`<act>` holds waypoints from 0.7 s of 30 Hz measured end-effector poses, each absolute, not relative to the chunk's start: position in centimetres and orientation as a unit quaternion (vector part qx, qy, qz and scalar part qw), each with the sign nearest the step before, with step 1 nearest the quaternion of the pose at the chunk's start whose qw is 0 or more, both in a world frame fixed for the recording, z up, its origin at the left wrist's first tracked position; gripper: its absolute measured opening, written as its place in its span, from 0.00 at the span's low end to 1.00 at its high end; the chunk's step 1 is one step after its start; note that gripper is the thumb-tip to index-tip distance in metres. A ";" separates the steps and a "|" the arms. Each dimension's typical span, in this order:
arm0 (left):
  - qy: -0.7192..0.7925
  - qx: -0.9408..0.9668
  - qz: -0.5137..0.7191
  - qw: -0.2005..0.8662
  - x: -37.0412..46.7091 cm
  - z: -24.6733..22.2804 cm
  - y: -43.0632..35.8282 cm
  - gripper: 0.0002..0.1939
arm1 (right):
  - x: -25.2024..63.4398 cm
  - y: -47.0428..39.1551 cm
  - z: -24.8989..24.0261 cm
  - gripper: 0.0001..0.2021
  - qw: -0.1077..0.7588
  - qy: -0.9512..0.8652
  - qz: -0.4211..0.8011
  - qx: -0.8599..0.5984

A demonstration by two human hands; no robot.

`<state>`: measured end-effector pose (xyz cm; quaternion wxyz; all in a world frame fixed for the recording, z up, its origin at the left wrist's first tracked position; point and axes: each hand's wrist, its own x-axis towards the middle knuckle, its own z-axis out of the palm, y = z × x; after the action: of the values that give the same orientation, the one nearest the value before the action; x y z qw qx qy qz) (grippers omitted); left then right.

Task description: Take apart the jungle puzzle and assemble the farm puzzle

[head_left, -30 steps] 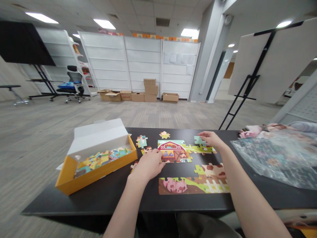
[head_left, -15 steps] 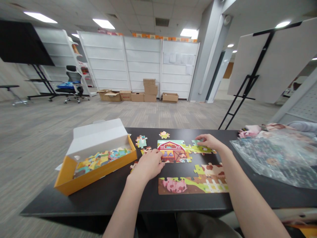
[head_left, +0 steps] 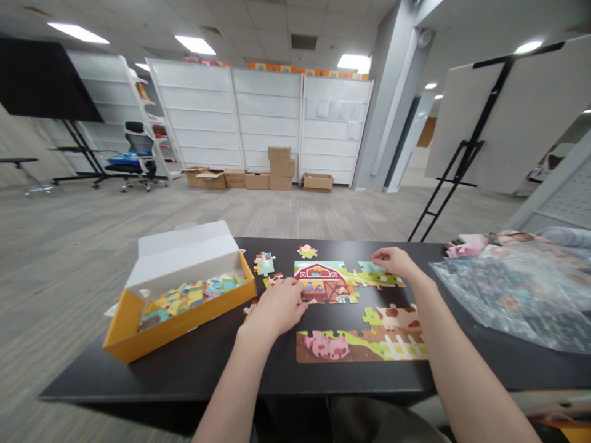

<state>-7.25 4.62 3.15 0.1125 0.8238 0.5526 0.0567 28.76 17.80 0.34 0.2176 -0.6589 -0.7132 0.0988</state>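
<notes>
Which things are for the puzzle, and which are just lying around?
For the puzzle:
barn section
pig, cow and fence section
pale blue piece at the right hand
loose pieces
yellow box holding more pieces

Probably just lying around:
plastic bag
cardboard boxes
office chair
black screen

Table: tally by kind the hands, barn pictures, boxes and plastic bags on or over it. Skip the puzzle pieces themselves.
Hands (left hand, right hand): 2
Barn picture: 1
Box: 1
Plastic bag: 1
Total: 5
</notes>
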 end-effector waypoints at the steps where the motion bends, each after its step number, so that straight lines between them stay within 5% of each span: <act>1: 0.554 0.823 0.056 0.112 -7.2 3.2 4.6 0.17 | 28.6 17.7 0.3 0.07 0.209 -0.719 0.101 -0.655; 21: 0.561 0.818 0.076 0.100 -8.5 4.0 3.6 0.16 | 26.5 17.0 0.7 0.09 0.173 -0.735 0.071 -0.652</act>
<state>-8.51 3.59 4.01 0.0995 0.8181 0.5613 0.0763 26.55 16.97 0.68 0.1727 -0.6524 -0.7345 0.0711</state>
